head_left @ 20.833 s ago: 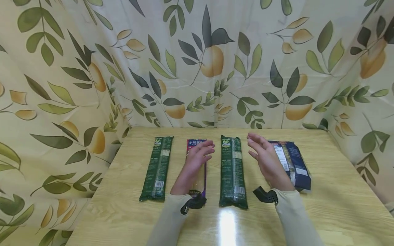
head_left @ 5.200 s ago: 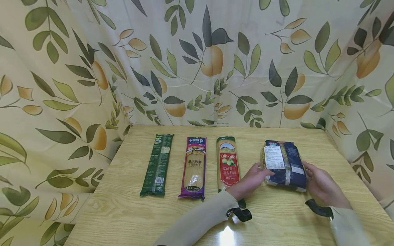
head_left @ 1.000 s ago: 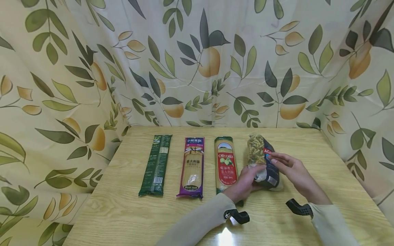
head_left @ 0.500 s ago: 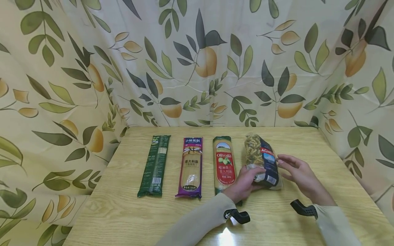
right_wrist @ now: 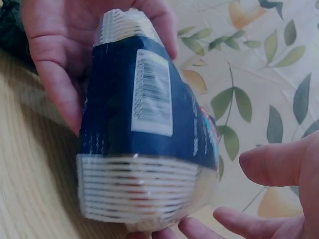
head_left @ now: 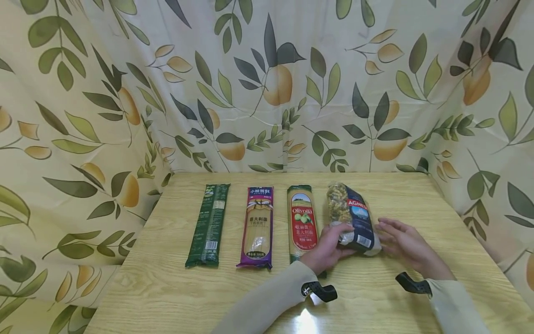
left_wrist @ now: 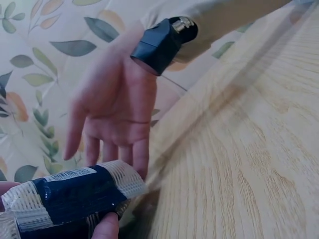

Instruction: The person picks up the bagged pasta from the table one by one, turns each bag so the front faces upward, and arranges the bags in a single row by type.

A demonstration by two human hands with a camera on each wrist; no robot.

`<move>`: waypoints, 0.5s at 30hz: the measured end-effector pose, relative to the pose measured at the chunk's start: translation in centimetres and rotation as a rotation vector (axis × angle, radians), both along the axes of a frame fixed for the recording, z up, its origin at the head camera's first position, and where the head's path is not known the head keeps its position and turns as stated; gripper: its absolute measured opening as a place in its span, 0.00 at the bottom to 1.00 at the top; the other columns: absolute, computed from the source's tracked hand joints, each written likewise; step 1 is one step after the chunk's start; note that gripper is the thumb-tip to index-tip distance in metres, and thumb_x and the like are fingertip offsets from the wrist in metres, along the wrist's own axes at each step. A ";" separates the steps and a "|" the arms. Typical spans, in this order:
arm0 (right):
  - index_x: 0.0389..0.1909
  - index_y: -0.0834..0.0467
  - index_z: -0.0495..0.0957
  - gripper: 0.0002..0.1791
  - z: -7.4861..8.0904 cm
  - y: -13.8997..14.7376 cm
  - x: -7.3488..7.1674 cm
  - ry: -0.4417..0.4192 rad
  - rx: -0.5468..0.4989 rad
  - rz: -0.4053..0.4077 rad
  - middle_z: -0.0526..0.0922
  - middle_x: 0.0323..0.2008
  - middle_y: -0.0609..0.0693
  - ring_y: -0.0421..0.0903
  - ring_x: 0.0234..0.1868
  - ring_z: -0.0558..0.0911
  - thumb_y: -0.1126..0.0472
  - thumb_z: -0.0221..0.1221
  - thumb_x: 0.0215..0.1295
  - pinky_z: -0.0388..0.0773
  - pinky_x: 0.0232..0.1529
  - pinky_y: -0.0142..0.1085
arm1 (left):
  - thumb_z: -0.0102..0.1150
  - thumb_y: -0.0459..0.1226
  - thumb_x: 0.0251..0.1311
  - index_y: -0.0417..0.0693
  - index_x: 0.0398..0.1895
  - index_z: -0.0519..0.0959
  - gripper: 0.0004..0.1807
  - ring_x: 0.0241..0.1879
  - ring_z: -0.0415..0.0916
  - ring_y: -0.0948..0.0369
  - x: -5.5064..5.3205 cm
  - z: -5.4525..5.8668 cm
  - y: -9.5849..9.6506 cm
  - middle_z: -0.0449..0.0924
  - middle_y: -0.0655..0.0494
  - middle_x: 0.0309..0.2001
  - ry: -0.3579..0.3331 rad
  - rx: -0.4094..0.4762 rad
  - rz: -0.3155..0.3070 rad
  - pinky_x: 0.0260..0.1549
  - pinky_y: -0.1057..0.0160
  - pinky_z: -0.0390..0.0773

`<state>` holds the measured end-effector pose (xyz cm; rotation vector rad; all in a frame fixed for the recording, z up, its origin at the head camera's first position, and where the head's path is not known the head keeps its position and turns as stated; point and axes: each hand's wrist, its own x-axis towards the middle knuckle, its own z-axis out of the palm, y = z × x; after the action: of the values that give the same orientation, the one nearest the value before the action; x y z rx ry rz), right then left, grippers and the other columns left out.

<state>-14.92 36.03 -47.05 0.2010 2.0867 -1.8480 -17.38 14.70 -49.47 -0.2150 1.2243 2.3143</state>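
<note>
Head view: the left hand (head_left: 327, 248) grips the lower left corner of the AGNES-lettered pasta bag (head_left: 356, 218), thumb on top. The right hand (head_left: 406, 243), thumb and fingers spread apart, is at the bag's lower right side; contact is unclear. Leftward on the wooden table (head_left: 167, 297) lie the Olivoilà spaghetti pack (head_left: 302, 218), a purple-edged pasta pack (head_left: 257, 227) and a green barcoded pack (head_left: 208, 225).
</note>
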 end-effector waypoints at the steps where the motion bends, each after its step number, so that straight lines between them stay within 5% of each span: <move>1: 0.80 0.71 0.42 0.44 -0.1 0.0 0.0 -0.010 -0.001 0.004 0.73 0.62 0.48 0.29 0.49 0.80 0.45 0.48 0.82 0.85 0.55 0.37 | 0.62 0.33 0.56 0.43 0.58 0.78 0.23 0.56 0.83 0.45 0.0 0.0 -0.1 0.84 0.44 0.51 0.001 0.002 -0.005 0.61 0.35 0.79; 10: 0.78 0.76 0.32 0.44 -1.6 0.0 -0.5 -0.003 -0.094 0.105 0.79 0.52 0.38 0.34 0.53 0.82 0.46 0.39 0.85 0.83 0.60 0.46 | 0.60 0.35 0.59 0.44 0.63 0.76 0.26 0.60 0.80 0.45 -0.2 0.4 -0.7 0.81 0.44 0.56 -0.028 0.048 -0.038 0.66 0.35 0.74; 15: 0.67 0.53 0.70 0.24 -1.9 0.0 -0.8 -0.021 -0.333 0.192 0.83 0.53 0.37 0.34 0.55 0.82 0.48 0.34 0.86 0.82 0.60 0.37 | 0.60 0.36 0.60 0.42 0.67 0.72 0.29 0.65 0.76 0.42 -0.3 0.7 -1.0 0.79 0.43 0.59 -0.071 0.104 -0.044 0.68 0.36 0.72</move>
<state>-15.73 36.01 -48.96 -0.0606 1.6849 -2.0238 -17.69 13.72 -48.81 -0.2293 1.0600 2.3046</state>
